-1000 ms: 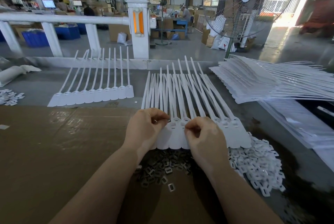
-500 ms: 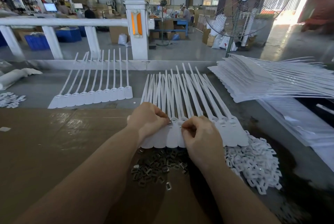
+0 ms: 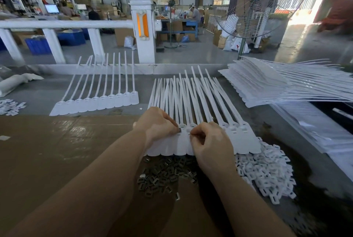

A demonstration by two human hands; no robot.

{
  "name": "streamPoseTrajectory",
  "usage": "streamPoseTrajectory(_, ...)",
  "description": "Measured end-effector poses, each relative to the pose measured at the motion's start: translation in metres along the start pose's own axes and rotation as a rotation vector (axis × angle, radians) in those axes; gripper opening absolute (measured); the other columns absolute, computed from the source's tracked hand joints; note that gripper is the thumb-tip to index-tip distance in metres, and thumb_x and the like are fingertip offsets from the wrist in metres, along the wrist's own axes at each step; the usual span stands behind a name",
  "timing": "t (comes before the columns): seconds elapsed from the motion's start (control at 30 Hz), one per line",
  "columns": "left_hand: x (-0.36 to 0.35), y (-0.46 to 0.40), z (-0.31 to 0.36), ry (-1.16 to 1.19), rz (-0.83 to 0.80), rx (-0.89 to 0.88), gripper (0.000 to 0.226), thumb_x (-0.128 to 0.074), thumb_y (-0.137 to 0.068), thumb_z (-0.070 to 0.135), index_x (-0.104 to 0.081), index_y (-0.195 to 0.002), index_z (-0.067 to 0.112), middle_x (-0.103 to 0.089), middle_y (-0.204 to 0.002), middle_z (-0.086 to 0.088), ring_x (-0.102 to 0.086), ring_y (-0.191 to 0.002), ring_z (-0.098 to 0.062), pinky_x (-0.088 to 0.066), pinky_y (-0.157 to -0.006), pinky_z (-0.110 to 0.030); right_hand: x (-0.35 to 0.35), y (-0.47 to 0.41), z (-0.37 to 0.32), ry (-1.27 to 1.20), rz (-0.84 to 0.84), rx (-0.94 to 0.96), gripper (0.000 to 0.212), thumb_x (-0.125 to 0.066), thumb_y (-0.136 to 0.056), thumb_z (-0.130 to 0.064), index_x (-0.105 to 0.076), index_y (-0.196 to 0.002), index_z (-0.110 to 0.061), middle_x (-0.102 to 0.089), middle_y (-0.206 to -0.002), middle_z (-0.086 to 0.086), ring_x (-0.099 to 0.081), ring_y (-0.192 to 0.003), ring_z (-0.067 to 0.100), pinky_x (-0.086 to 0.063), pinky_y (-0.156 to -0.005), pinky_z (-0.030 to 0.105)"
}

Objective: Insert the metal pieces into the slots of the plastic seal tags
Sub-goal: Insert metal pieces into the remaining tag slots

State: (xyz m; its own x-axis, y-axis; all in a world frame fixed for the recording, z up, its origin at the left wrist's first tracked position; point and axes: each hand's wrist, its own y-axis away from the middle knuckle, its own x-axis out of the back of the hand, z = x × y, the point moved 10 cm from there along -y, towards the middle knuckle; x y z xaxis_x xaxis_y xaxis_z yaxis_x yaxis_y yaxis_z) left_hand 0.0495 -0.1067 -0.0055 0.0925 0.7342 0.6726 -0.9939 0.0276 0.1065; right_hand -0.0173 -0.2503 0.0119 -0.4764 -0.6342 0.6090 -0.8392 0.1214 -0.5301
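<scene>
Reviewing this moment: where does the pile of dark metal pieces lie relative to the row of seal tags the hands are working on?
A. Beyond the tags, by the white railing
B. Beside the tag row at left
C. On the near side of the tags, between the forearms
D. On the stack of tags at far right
C: the metal pieces lie heaped on the cardboard just nearer than the seal tags, between the forearms.

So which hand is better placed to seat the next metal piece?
Left, probably: the left hand already pinches a metal piece at a seal tag slot. The right hand grips the neighbouring tag.
</scene>
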Motion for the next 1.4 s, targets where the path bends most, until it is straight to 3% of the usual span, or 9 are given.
streamPoseTrajectory(0.2, 0.003, -0.002, -0.003, 0.102, -0.003, -0.021, 0.02, -0.069, -0.083, 0.013, -0.069, -0.069, 0.026, -0.069, -0.08, 0.004, -0.064, -0.086, -0.013, -0.052, -0.08, -0.028, 0.0, 0.0, 0.0, 0.004, 0.009, 0.006, 0.004, -0.062, -0.083, -0.01, -0.066, -0.083, -0.011, -0.057, -0.082, -0.005, -0.046, -0.081, 0.008, -0.039, -0.077, 0.023)
streamPoseTrajectory(0.37, 0.004, 0.003, 0.002, 0.127, -0.025, -0.104, 0.021, -0.066, -0.084, 0.006, -0.069, -0.076, 0.025, -0.068, -0.078, 0.008, -0.062, -0.076, -0.003, -0.043, -0.06, -0.012, -0.001, 0.001, 0.001, 0.006, 0.007, 0.01, 0.003, -0.062, -0.084, -0.01, -0.066, -0.084, -0.011, -0.058, -0.084, -0.003, -0.045, -0.082, 0.008, -0.037, -0.077, 0.022)
streamPoseTrajectory(0.6, 0.005, 0.009, 0.01, -0.051, 0.025, -0.205, 0.024, -0.068, -0.084, 0.016, -0.067, -0.071, 0.036, -0.064, -0.079, 0.017, -0.059, -0.082, -0.008, -0.05, -0.087, -0.035, 0.0, 0.0, 0.0, 0.006, 0.006, 0.012, 0.004, -0.062, -0.083, -0.009, -0.066, -0.083, -0.011, -0.055, -0.082, -0.006, -0.043, -0.08, 0.007, -0.034, -0.076, 0.021)
streamPoseTrajectory(0.73, 0.004, 0.01, 0.014, -0.143, 0.04, -0.249, 0.025, -0.067, -0.085, 0.02, -0.065, -0.07, 0.039, -0.057, -0.077, 0.024, -0.054, -0.081, -0.003, -0.048, -0.09, -0.034, -0.001, 0.0, 0.001, 0.012, 0.001, 0.008, 0.004, -0.062, -0.084, -0.01, -0.065, -0.083, -0.012, -0.052, -0.082, -0.009, -0.043, -0.08, 0.006, -0.035, -0.077, 0.021)
streamPoseTrajectory(0.9, 0.003, 0.008, 0.014, -0.178, 0.045, -0.272, 0.025, -0.065, -0.086, 0.018, -0.065, -0.073, 0.039, -0.055, -0.078, 0.025, -0.053, -0.081, -0.001, -0.044, -0.077, -0.023, -0.001, 0.0, 0.001, 0.017, -0.011, 0.002, 0.004, -0.061, -0.084, -0.011, -0.065, -0.084, -0.013, -0.053, -0.083, -0.008, -0.043, -0.081, 0.006, -0.036, -0.078, 0.021)
streamPoseTrajectory(1.03, 0.017, 0.009, 0.008, -0.068, 0.151, -0.263, 0.016, -0.065, -0.085, 0.016, -0.069, -0.083, 0.032, -0.063, -0.09, 0.015, -0.055, -0.086, -0.003, -0.043, -0.072, -0.018, 0.0, 0.001, 0.001, 0.001, -0.004, -0.003, 0.004, -0.062, -0.084, -0.01, -0.065, -0.083, -0.013, -0.054, -0.083, -0.008, -0.044, -0.082, 0.006, -0.039, -0.08, 0.024)
streamPoseTrajectory(1.2, 0.046, 0.008, -0.023, -0.088, 0.368, -0.078, 0.026, -0.063, -0.087, 0.03, -0.063, -0.113, 0.033, -0.049, -0.128, -0.008, -0.04, -0.122, -0.031, -0.037, -0.103, -0.043, 0.0, 0.001, 0.002, -0.02, -0.005, -0.007, 0.004, -0.063, -0.084, -0.01, -0.065, -0.082, -0.012, -0.055, -0.081, -0.008, -0.046, -0.081, 0.007, -0.04, -0.081, 0.023)
streamPoseTrajectory(1.33, 0.037, 0.001, -0.051, -0.011, 0.29, 0.023, 0.038, -0.054, -0.093, 0.036, -0.051, -0.13, 0.027, -0.05, -0.13, -0.011, -0.045, -0.12, -0.029, -0.038, -0.103, -0.046, 0.001, 0.001, 0.001, -0.022, -0.003, -0.003, 0.004, -0.064, -0.083, -0.009, -0.066, -0.081, -0.012, -0.055, -0.079, -0.007, -0.047, -0.079, 0.008, -0.04, -0.078, 0.023)
streamPoseTrajectory(1.4, 0.032, 0.002, -0.054, 0.073, 0.28, -0.006, 0.034, -0.051, -0.095, 0.034, -0.052, -0.128, 0.025, -0.056, -0.122, -0.005, -0.051, -0.109, -0.02, -0.042, -0.098, -0.037, 0.0, 0.001, 0.0, -0.022, -0.008, 0.003, 0.004, -0.065, -0.081, -0.01, -0.066, -0.08, -0.013, -0.056, -0.079, -0.006, -0.048, -0.079, 0.008, -0.042, -0.078, 0.026)
